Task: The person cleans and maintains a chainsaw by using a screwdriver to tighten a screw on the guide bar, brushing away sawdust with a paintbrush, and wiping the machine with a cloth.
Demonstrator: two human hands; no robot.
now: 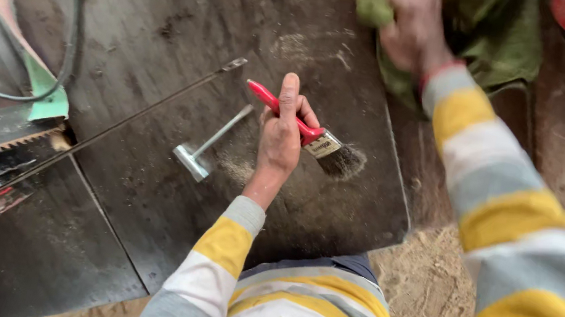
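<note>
Left hand (281,131) wrapped around the red handle of a paintbrush (316,141), bristles out to its right. Right hand (409,20) bunched on a green cloth (490,33), farther off. Just left of the brush hand, a metal socket wrench (203,148) and a thin rod (144,111) on the dark board (190,26).

two hands (282,129) (410,15), one red-handled brush (303,130), one metal socket wrench (206,145), one green cloth (492,29), one black cable (74,13)
</note>
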